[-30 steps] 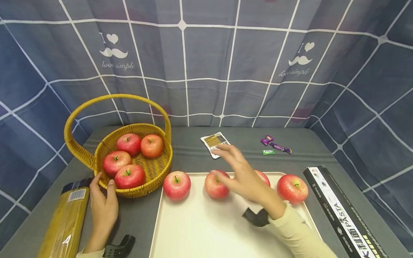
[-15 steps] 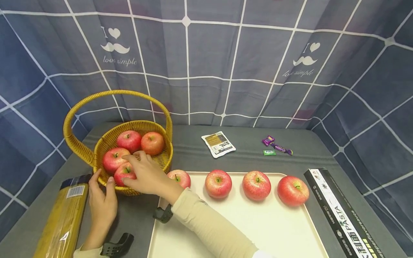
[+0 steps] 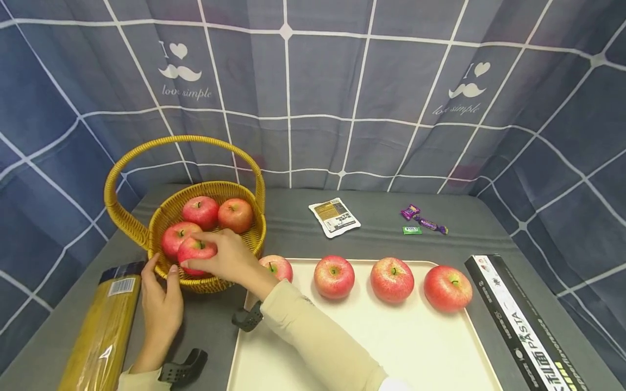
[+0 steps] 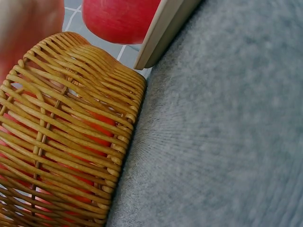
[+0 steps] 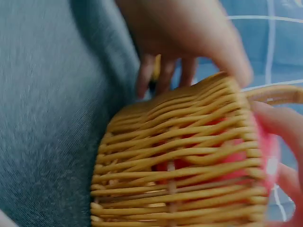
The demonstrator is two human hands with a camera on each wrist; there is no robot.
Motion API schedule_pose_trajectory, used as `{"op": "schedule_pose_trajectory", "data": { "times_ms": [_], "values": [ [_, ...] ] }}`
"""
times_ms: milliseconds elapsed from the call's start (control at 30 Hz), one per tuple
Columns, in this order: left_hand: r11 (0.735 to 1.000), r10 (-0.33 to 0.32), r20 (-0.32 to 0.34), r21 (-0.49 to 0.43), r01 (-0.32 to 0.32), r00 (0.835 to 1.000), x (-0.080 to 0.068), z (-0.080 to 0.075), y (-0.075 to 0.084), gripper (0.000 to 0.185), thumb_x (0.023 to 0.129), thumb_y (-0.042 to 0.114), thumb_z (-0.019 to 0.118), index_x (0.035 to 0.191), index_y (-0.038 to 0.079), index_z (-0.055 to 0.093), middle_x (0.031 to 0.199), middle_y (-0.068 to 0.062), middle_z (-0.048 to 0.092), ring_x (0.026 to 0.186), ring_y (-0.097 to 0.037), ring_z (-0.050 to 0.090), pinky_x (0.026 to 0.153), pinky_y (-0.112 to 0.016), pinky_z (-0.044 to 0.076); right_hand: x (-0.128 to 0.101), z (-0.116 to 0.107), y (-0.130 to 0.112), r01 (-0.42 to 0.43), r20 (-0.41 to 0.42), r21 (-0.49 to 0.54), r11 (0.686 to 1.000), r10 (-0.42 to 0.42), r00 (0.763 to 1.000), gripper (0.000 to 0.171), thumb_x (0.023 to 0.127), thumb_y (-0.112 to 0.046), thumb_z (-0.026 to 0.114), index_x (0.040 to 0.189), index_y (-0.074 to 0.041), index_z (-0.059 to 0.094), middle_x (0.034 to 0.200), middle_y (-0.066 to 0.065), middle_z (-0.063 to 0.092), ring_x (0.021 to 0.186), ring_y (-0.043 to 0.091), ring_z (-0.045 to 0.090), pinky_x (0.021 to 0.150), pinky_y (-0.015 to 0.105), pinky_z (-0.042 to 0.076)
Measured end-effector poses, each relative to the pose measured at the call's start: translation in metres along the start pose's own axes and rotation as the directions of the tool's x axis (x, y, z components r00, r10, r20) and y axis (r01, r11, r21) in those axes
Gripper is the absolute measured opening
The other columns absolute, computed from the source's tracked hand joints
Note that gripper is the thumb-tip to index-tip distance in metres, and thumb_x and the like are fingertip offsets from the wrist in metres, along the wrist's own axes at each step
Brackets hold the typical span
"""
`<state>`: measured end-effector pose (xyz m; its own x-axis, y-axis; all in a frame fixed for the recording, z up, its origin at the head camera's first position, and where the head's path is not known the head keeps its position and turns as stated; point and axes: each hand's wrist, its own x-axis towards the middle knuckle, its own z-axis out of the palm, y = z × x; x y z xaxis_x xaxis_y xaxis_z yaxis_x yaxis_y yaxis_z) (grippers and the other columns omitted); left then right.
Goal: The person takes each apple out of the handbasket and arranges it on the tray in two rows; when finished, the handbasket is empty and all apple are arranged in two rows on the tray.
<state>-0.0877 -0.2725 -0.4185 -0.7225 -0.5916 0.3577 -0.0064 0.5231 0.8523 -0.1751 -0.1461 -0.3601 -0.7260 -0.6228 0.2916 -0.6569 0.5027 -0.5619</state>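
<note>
My right hand [image 3: 230, 259] reaches into the wicker basket [image 3: 256, 244] and grips the front red apple [image 3: 195, 250] between thumb and fingers. Several other apples, such as one at the back [image 3: 201, 212], lie in the basket around it. Against the basket's near-left side rests my left hand [image 3: 161, 312], thumb and forefinger at the rim. The right wrist view shows the left hand's [image 5: 182, 28] fingers extended along the outside of the weave. Through the weave in the left wrist view, red apples [image 4: 97, 135] show in part.
A cream tray [image 3: 362, 336] carries a row of apples [image 3: 334, 277] along its far edge. Yellow pasta packet [image 3: 105, 320] lies left; a black pasta box [image 3: 528, 326] lies right. Behind are a small white-edged sachet [image 3: 335, 217] and wrapped candies [image 3: 423, 220].
My right hand has swung left from above the tray into the basket and taken hold of the front apple. The left hand stays at the basket's side.
</note>
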Motion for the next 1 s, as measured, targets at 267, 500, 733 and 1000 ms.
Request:
{"op": "schedule_pose_trajectory", "data": {
  "times_ms": [267,500,733,1000],
  "values": [
    [1.0,0.001,-0.009,-0.003,-0.001,1.0,0.001,-0.001,-0.001,0.047,0.093,0.021,0.042,0.136,0.006,0.031,0.138,-0.024,0.034,0.131,-0.038,0.029,0.107,-0.052,0.019,-0.058,-0.047,-0.004,0.007,-0.152,0.25,0.968,0.032,0.988,0.054,0.069,-0.048,0.073,0.12,-0.041,0.055,0.118,-0.012,0.055,0.107,0.0,0.049,0.086,0.02,0.043],
    [1.0,-0.002,-0.011,-0.002,0.002,1.0,0.0,0.001,-0.001,0.047,0.093,0.022,0.042,0.136,0.007,0.032,0.138,-0.023,0.035,0.131,-0.037,0.029,0.107,-0.05,0.02,-0.126,-0.063,0.004,0.148,0.01,0.092,0.985,-0.149,0.989,0.056,0.066,-0.053,0.072,0.118,-0.044,0.055,0.116,-0.016,0.053,0.109,-0.004,0.046,0.087,0.015,0.04],
    [1.0,0.009,-0.009,-0.011,-0.009,1.0,0.001,0.005,-0.001,0.047,0.093,0.021,0.042,0.136,0.006,0.032,0.137,-0.024,0.035,0.131,-0.038,0.029,0.107,-0.05,0.02,-0.173,-0.058,0.023,0.262,0.136,-0.038,0.964,-0.255,0.957,0.057,0.067,-0.056,0.07,0.117,-0.036,0.054,0.111,-0.017,0.051,0.099,-0.007,0.051,0.083,0.006,0.037],
    [1.0,-0.001,-0.007,-0.012,0.001,1.0,0.001,0.001,0.0,0.047,0.093,0.021,0.042,0.137,0.006,0.031,0.139,-0.024,0.033,0.132,-0.038,0.027,0.107,-0.051,0.018,-0.187,-0.056,0.033,0.348,0.192,-0.069,0.935,-0.329,0.924,0.06,0.074,-0.056,0.063,0.124,-0.03,0.044,0.123,-0.015,0.046,0.11,-0.004,0.048,0.084,0.011,0.04]
  ]
}}
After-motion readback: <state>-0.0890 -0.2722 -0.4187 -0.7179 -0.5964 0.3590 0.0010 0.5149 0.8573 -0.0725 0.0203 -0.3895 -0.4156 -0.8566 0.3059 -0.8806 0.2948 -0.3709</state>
